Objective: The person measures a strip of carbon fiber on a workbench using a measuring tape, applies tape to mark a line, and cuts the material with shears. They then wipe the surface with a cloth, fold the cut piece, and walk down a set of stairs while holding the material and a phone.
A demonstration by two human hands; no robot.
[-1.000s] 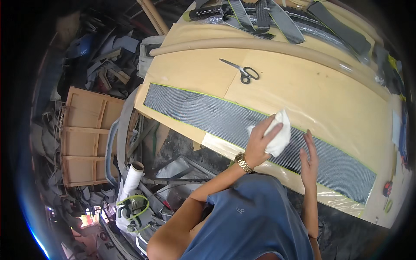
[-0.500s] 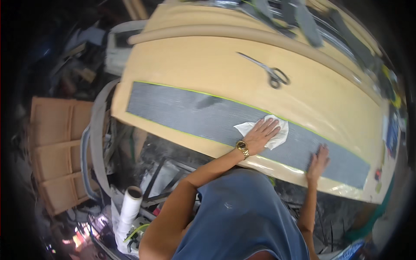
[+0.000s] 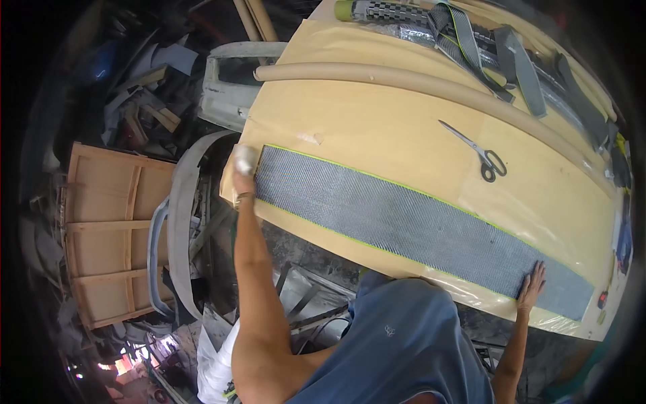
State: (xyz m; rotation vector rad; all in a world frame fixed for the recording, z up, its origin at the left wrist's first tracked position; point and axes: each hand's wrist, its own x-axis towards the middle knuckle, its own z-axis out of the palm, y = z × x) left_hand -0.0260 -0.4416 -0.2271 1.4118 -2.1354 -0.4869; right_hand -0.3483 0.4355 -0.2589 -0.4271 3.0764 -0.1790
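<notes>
A long strip of grey twill-woven fabric (image 3: 377,209) with lime-green edges, resembling carbon-fibre cloth, lies flat across the tan-covered table. Just past its left end is my left hand (image 3: 242,183), closed around a crumpled white cloth (image 3: 245,160); blur partly hides the fingers. My right hand (image 3: 533,285) rests flat on the strip near its right end, fingers stretched out and holding nothing. Black-handled scissors (image 3: 486,161) lie beyond the strip, blades pointing to the far left.
A long cardboard tube (image 3: 390,74) crosses the table (image 3: 377,121) behind the scissors. Fabric offcuts (image 3: 521,71) and a roll of checked material (image 3: 404,13) lie at the far edge. To the left stand a wood-framed panel (image 3: 101,236) and a curved grey part (image 3: 183,222).
My left hand has swept from the middle of the strip to its left end, taking the white cloth along. The view has shifted; my right hand remains near the right end.
</notes>
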